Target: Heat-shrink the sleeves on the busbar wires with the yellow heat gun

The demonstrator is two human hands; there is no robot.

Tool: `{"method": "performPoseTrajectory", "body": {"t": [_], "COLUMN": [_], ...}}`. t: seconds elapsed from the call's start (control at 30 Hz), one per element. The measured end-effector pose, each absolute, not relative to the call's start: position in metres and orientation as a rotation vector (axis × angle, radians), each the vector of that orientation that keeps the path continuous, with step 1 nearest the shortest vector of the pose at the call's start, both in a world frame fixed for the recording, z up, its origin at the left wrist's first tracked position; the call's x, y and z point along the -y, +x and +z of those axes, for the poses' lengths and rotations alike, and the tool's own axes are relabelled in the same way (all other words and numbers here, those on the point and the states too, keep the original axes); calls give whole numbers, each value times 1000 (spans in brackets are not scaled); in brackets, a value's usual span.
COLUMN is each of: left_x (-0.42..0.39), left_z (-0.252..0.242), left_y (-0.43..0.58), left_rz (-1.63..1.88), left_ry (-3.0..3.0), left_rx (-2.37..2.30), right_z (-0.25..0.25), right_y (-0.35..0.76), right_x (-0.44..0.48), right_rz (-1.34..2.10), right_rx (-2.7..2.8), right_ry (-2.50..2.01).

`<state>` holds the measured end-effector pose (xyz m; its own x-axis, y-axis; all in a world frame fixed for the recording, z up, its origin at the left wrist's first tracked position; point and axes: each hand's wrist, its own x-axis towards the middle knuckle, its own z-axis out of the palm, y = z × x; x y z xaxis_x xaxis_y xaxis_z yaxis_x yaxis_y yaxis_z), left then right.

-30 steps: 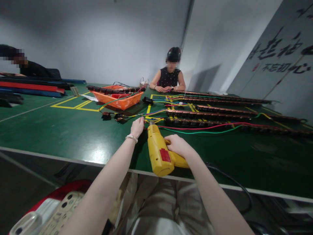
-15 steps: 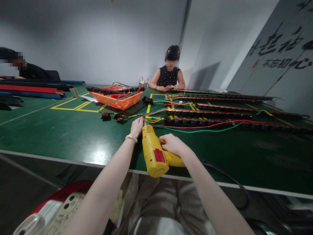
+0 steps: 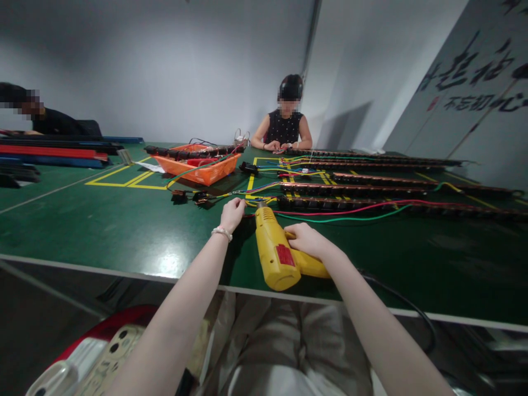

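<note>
A yellow heat gun [image 3: 274, 253] with a red label is gripped at its handle by my right hand [image 3: 307, 240]. Its metal nozzle points away from me, toward a bundle of yellow, red and green wires [image 3: 268, 202]. My left hand [image 3: 233, 214] is closed in a pinch at the left end of these wires, left of the nozzle; the fingertips partly hide what they hold. The wires run to a long black and copper-coloured strip [image 3: 330, 204] lying to the right. Just beyond my left hand lie small black connectors [image 3: 202, 199] with wires.
An orange basket [image 3: 206, 173] holding dark parts stands beyond my left hand. More long strips [image 3: 358, 190] lie at the right. Red and blue bars [image 3: 53, 154] are stacked at the far left. One person [image 3: 289, 124] sits opposite, another at far left. A black cord [image 3: 400, 297] hangs over the table edge.
The heat gun in my right hand has moved to the right, its nozzle now farther from my left hand. My left hand has shifted only slightly.
</note>
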<state>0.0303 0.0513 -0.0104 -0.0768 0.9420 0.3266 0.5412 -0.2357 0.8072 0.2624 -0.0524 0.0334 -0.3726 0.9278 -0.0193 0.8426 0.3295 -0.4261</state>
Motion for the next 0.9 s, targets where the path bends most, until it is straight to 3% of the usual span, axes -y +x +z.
{"method": "performPoseTrajectory", "body": {"t": [0.9], "left_x": [-52], "left_z": [-9], "left_y": [31], "left_rz": [1256], "left_ry": [1772], "left_rx": [-1618], "right_z": [36], "right_y": [286], "right_x": [51], "right_rz": [502], "right_rx": [2262], "right_ry": [-1765]}}
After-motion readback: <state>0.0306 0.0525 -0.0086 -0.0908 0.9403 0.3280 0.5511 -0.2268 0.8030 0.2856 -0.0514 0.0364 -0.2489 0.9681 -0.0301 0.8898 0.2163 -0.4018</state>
